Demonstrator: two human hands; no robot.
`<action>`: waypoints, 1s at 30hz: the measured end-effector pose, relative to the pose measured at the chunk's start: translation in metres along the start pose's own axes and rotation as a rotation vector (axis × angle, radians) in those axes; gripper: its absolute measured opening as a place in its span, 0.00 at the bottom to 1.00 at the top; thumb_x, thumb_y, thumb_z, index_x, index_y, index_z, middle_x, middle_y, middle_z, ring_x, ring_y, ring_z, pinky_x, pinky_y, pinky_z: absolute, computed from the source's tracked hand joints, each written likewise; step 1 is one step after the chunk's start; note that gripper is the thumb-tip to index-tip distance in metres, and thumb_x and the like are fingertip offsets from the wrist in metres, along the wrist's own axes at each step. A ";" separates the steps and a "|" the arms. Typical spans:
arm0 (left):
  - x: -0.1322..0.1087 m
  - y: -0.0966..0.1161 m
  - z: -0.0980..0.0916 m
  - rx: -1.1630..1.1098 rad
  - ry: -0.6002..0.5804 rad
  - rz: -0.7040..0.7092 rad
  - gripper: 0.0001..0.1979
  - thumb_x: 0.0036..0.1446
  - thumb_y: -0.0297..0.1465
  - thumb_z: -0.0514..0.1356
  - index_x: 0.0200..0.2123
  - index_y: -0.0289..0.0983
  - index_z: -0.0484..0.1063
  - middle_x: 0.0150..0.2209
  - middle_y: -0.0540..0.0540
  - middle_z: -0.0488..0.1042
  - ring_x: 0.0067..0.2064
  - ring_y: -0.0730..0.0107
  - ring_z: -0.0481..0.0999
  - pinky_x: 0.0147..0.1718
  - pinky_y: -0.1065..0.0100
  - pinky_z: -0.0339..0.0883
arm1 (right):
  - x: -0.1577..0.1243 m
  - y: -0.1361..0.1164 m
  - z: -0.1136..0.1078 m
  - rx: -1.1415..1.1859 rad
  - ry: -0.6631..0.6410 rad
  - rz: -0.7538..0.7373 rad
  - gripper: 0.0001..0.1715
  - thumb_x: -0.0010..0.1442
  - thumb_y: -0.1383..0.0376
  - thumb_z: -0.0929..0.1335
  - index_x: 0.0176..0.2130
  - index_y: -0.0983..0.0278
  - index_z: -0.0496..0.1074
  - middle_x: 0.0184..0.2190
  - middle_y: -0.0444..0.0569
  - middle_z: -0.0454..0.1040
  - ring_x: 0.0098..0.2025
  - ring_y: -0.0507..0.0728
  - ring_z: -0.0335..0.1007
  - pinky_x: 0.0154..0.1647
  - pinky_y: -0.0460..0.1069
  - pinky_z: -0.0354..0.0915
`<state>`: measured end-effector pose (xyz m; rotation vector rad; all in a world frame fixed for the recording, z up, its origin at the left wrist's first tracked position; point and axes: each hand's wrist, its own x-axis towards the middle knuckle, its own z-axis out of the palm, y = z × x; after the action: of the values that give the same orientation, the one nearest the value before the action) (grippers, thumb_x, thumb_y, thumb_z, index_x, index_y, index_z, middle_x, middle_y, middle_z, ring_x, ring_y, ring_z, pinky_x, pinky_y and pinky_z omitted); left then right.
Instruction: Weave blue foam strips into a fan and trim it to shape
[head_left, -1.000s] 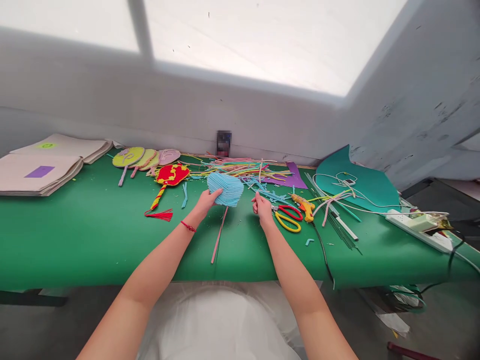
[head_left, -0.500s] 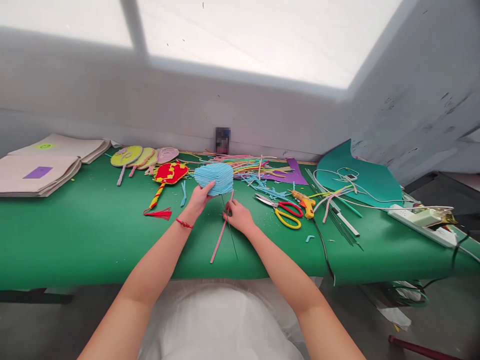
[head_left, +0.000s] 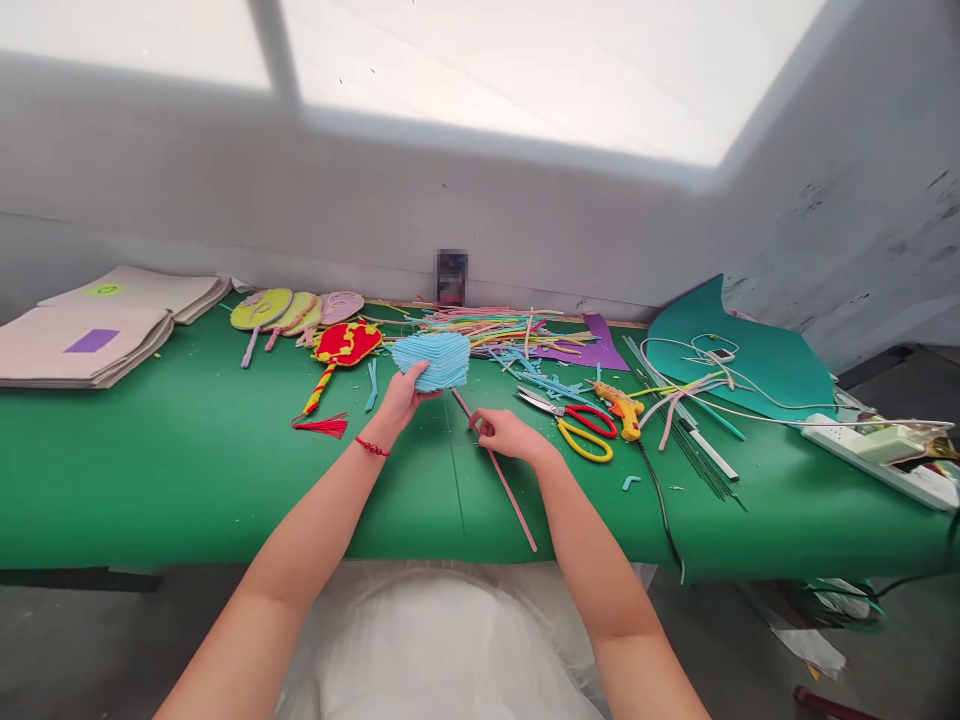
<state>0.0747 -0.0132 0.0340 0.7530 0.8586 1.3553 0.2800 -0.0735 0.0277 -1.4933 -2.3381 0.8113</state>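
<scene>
My left hand (head_left: 407, 398) grips the lower left edge of a light blue fan (head_left: 439, 360) made of rows of pipe cleaners, thumb on top. From the fan's bottom a thin dark wire (head_left: 456, 470) runs toward me. My right hand (head_left: 502, 432) is closed in a pinch on a pink pipe cleaner (head_left: 512, 500), which slants from near the fan down toward the table's front edge. Scissors (head_left: 585, 420) with red and yellow handles lie to the right of that hand. A yellow glue gun (head_left: 624, 410) rests beyond them.
Finished fans (head_left: 260, 309) and a red fan (head_left: 346, 343) with a tassel lie left. Behind are loose pipe cleaners (head_left: 480, 322) and a phone (head_left: 451, 277) against the wall. Large paper pads (head_left: 82, 340) sit far left, a power strip (head_left: 877, 460) far right, and the glue gun's cord (head_left: 660, 515) hangs over the edge.
My right hand has moved right, away from the wire. The pink pipe cleaner has swung round, its near end now pointing right. My left hand keeps hold of the blue fan.
</scene>
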 end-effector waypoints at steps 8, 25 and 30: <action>0.000 0.001 -0.002 -0.013 0.012 0.015 0.15 0.53 0.29 0.62 0.46 0.32 0.73 0.45 0.41 0.78 0.41 0.63 0.79 0.37 0.63 0.77 | 0.003 0.001 0.005 0.101 0.223 -0.156 0.14 0.49 0.74 0.63 0.37 0.63 0.71 0.30 0.44 0.68 0.32 0.51 0.65 0.33 0.46 0.61; -0.002 0.009 -0.001 0.058 -0.039 0.065 0.19 0.51 0.32 0.64 0.46 0.34 0.73 0.49 0.40 0.75 0.43 0.61 0.77 0.35 0.64 0.77 | 0.020 0.023 0.010 1.199 0.285 0.157 0.11 0.50 0.67 0.70 0.37 0.63 0.78 0.39 0.51 0.79 0.37 0.52 0.75 0.38 0.46 0.71; -0.004 0.010 -0.001 0.111 -0.107 0.076 0.24 0.46 0.31 0.68 0.49 0.35 0.72 0.54 0.40 0.73 0.48 0.58 0.76 0.36 0.65 0.77 | 0.020 0.028 0.001 1.389 0.395 0.118 0.12 0.52 0.66 0.68 0.39 0.61 0.77 0.41 0.48 0.79 0.45 0.54 0.75 0.47 0.48 0.70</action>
<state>0.0688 -0.0165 0.0423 0.9438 0.8328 1.3298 0.2923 -0.0471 0.0091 -0.9424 -0.8850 1.4974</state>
